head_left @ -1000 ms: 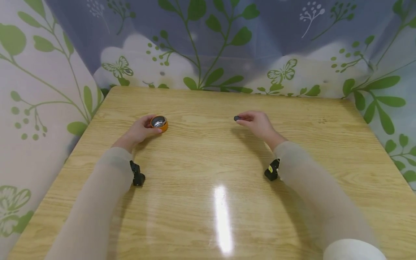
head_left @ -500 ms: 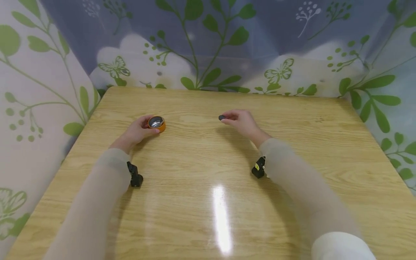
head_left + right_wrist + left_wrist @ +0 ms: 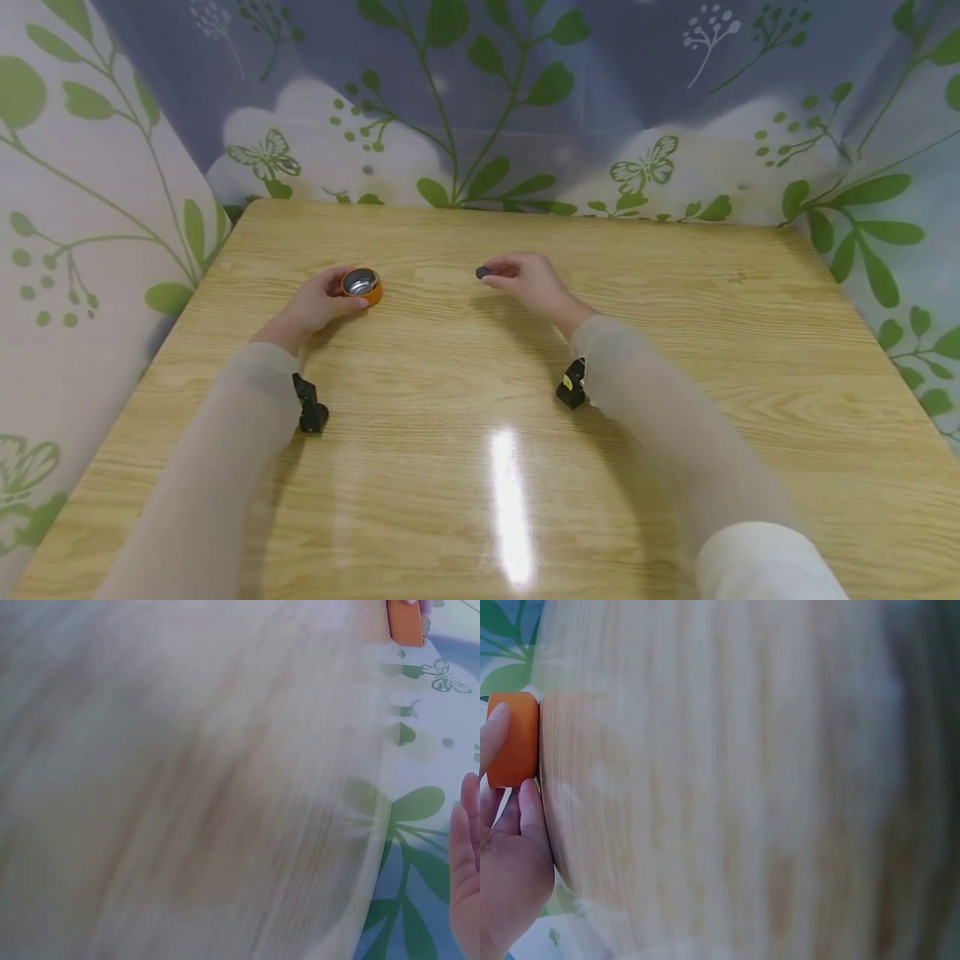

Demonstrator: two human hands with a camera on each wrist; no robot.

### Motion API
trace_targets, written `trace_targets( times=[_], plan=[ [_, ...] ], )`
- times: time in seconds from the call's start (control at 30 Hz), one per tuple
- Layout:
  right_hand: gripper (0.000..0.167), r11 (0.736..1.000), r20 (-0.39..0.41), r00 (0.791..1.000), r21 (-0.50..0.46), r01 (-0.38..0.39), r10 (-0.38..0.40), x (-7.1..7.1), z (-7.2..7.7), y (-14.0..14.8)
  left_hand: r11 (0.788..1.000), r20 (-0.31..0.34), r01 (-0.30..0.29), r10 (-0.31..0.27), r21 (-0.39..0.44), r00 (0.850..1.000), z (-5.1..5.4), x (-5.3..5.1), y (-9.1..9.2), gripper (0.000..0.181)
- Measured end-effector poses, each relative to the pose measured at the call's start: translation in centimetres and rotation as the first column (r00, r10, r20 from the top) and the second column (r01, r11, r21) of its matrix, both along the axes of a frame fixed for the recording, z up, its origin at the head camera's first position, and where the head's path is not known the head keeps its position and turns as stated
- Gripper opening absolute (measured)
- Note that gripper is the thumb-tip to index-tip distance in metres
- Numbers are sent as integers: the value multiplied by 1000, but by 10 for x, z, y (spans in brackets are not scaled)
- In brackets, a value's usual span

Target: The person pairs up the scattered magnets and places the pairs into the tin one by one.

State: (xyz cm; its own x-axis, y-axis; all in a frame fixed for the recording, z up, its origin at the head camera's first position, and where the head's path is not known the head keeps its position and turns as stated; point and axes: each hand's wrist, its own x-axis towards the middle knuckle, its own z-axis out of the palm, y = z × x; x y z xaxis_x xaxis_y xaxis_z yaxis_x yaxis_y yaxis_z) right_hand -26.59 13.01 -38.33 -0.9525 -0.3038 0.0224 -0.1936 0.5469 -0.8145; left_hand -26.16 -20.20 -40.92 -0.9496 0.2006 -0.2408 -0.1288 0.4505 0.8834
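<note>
At the left of the head view, a small round orange container (image 3: 372,297) with a shiny metal inside stands on the wooden table. My left hand (image 3: 315,302) holds it, thumb in front and fingers behind. The left wrist view shows the container's orange side (image 3: 519,739) between thumb and fingers. To its right, above the table, my right hand (image 3: 531,279) pinches a small dark roundish piece (image 3: 483,272) between thumb and fingertips; its kind is too small to tell. In the right wrist view only part of the right hand (image 3: 466,870) shows at the edge, and the piece is hidden.
The wood-grain table (image 3: 450,375) reaches back to a leaf-patterned cloth (image 3: 510,100) hanging behind and at both sides. Black wrist cameras sit on both forearms, low over the tabletop. A bright light reflection (image 3: 512,508) lies near the front.
My right hand has moved left with the dark piece, towards the orange container. The left hand keeps its hold in place. The head view has shifted slightly.
</note>
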Motion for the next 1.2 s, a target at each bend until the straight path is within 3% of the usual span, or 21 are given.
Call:
trace_targets(
  times=[0.37, 0.87, 1.2],
  plan=[
    [31, 1000, -6, 1000, 9, -21, 21, -5, 1, -20, 1000, 15, -3, 3, 25, 1000, -1, -3, 0, 70],
    [29, 998, -22, 997, -1, -70, 70, -14, -6, -49, 1000, 25, 4, -3, -26, 1000, -2, -2, -2, 75],
    [31, 998, -8, 999, 57, -40, 40, -18, -8, -73, 1000, 38, 3, -3, -10, 999, 2, -1, -2, 75]
  ],
)
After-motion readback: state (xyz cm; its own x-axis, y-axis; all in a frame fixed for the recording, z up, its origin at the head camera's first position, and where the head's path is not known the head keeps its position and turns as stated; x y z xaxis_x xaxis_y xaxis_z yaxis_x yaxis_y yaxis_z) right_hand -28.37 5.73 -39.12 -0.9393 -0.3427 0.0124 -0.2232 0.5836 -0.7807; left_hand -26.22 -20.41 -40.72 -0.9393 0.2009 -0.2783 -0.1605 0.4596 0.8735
